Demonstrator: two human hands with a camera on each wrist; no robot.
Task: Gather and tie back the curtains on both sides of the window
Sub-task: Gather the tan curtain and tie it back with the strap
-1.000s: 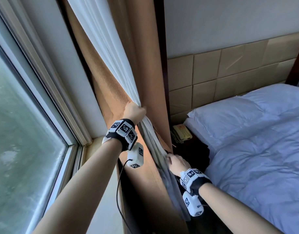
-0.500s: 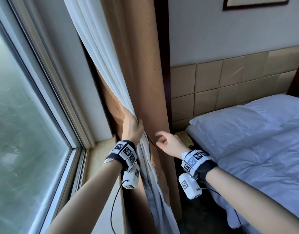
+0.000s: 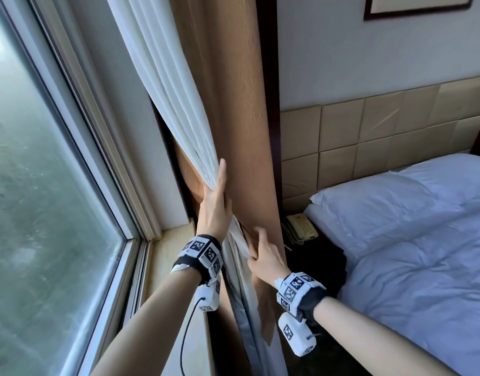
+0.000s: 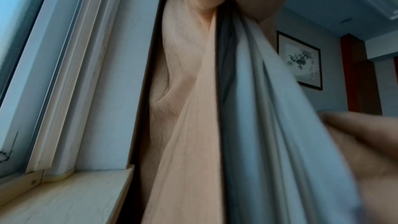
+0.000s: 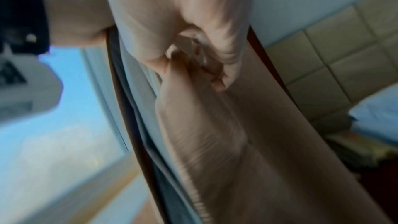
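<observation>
A white sheer curtain and a tan heavy curtain hang bunched at the right side of the window. My left hand wraps around the gathered sheer curtain at sill height, thumb pointing up along the folds. Just below it, my right hand grips the edge of the tan curtain with the sheer folds. The left wrist view shows tan cloth and pale sheer folds running up into my palm. In the blurred right wrist view my fingers curl into the cloth. No tie-back is in view.
A stone window sill runs below the frame. Behind the curtains stands a dark nightstand with a beige telephone. A bed with white bedding and a padded headboard fills the right. A framed picture hangs above.
My right hand swung from its raised, open pose back down to the curtains and took hold of the cloth below my left hand. The left hand slid higher, thumb now extended.
</observation>
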